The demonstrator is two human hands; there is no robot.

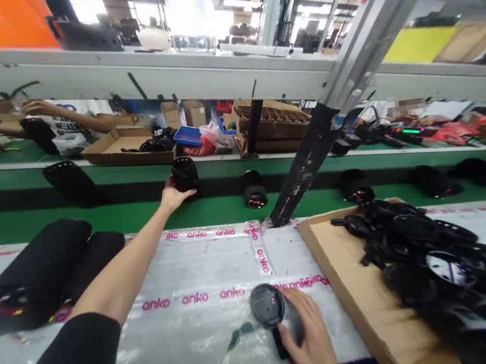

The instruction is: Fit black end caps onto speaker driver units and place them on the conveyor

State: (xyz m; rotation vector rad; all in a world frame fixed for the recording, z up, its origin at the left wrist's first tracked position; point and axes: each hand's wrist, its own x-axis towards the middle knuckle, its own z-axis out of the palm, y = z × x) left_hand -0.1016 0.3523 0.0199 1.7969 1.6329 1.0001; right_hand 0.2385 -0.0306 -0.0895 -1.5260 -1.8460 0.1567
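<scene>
Plastic sheeting (171, 349) printed pink "anko" lies under the right hand (307, 335).

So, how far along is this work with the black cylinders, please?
Done, it seems: a black cylinder stands on the green belt, with others further along. In hand: the left hand holds another cylinder; the right hand grips a round black cap. Still left: the heap of black caps on cardboard.

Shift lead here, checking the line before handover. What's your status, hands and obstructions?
Left hand holding black cylinder at green conveyor belt. Right hand gripping black capped cylinder on anko-printed plastic sheet. Cardboard tray of black parts at right; dark post ahead.
</scene>
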